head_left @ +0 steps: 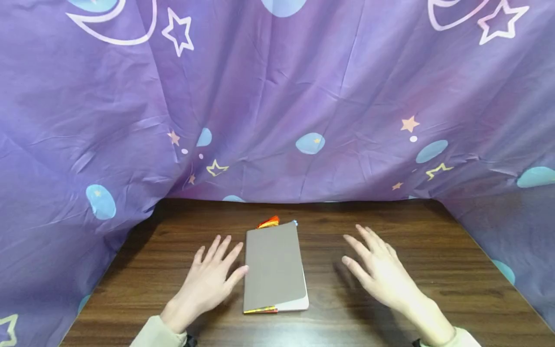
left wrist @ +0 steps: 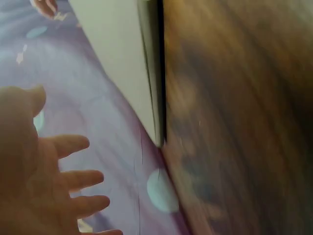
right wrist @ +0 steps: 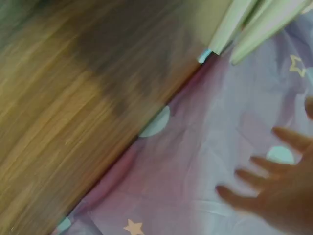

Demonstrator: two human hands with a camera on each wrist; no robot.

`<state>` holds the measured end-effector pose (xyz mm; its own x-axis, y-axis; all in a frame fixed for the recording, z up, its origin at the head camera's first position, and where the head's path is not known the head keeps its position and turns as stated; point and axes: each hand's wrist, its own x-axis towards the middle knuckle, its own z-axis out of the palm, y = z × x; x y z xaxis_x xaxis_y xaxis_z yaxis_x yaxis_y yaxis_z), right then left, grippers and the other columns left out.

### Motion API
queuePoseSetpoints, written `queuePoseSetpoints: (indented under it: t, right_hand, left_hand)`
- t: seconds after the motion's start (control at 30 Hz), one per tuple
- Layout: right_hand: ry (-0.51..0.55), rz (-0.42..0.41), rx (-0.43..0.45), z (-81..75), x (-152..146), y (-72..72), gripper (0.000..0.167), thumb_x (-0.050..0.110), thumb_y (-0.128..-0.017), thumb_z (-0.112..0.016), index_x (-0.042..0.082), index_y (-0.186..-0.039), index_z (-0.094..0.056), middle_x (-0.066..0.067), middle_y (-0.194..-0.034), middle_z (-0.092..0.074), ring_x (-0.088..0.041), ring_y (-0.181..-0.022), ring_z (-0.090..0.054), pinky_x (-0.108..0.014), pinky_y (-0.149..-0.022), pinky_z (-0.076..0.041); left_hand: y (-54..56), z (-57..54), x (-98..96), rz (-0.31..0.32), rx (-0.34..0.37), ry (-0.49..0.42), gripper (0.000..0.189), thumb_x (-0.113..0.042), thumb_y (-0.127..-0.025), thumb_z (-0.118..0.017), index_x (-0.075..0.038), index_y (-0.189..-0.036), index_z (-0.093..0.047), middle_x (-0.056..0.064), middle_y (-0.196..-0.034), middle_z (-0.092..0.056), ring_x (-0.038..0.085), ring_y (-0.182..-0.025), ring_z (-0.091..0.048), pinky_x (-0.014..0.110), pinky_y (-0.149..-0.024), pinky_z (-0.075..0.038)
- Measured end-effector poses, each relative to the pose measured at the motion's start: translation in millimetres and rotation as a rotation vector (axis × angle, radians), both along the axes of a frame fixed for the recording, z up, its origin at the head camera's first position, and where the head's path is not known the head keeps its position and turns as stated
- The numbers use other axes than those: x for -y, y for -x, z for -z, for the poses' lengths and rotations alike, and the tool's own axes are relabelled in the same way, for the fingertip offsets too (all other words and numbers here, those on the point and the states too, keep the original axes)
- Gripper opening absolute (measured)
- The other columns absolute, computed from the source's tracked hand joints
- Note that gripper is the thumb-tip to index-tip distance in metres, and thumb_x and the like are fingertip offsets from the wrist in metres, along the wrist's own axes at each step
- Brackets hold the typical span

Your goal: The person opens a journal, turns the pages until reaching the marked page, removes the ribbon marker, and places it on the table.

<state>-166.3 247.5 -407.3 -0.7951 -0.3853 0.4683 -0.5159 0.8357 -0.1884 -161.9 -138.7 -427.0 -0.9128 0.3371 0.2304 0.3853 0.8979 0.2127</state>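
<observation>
A grey-covered notebook lies on the table with its front cover slightly raised over white pages. Red and yellow tassel-like material sticks out at its far edge, and a small light blue bit at its far right corner. My left hand is spread palm down just left of the notebook, its thumb tip right at the notebook's left edge. To the right of the notebook, with a gap between, my right hand is spread over the table and holds nothing. Both wrist views show the fingers straight and apart.
The dark brown wooden table narrows toward the back. Behind it and along both sides hangs a purple curtain printed with stars, moons and blue spots. Yellow and red strips show under the notebook's near edge.
</observation>
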Motion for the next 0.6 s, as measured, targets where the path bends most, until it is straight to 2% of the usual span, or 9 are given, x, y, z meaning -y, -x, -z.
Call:
queuePoseSetpoints:
  t: [0.2, 0.4, 0.6]
  right_hand:
    - [-0.073, -0.196, -0.051, 13.7, 5.3, 2.1, 0.039, 0.026, -0.088, -0.071, 0.009, -0.123, -0.065, -0.018, -0.137, -0.052, -0.033, -0.121, -0.054, -0.059, -0.091, -0.047]
    - [-0.135, -0.293, -0.06, 21.7, 18.8, 2.6, 0.038, 0.027, -0.088, -0.072, 0.011, -0.122, -0.066, -0.014, -0.135, -0.054, -0.028, -0.118, -0.056, -0.051, -0.089, -0.05]
    - [-0.168, -0.36, -0.037, 24.3, 29.5, 2.3, 0.038, 0.027, -0.088, -0.071, 0.011, -0.122, -0.066, -0.013, -0.134, -0.055, -0.026, -0.117, -0.056, -0.048, -0.089, -0.051]
  left_hand:
    - [-6.4, 0.6, -14.9, 0.088, -0.001, 0.021, 0.056, -0.052, -0.099, -0.046, -0.013, -0.137, -0.057, 0.014, -0.141, -0.052, 0.036, -0.135, -0.04, 0.062, -0.105, -0.033]
    - [-13.3, 3.4, -27.4, 0.147, -0.016, 0.024, 0.053, -0.052, -0.098, -0.047, -0.014, -0.134, -0.059, 0.013, -0.137, -0.055, 0.034, -0.13, -0.046, 0.056, -0.1, -0.04]
    - [-20.1, 6.3, -36.9, 0.206, -0.058, 0.076, 0.055, -0.055, -0.097, -0.048, -0.016, -0.133, -0.059, 0.01, -0.136, -0.055, 0.031, -0.127, -0.05, 0.053, -0.096, -0.045]
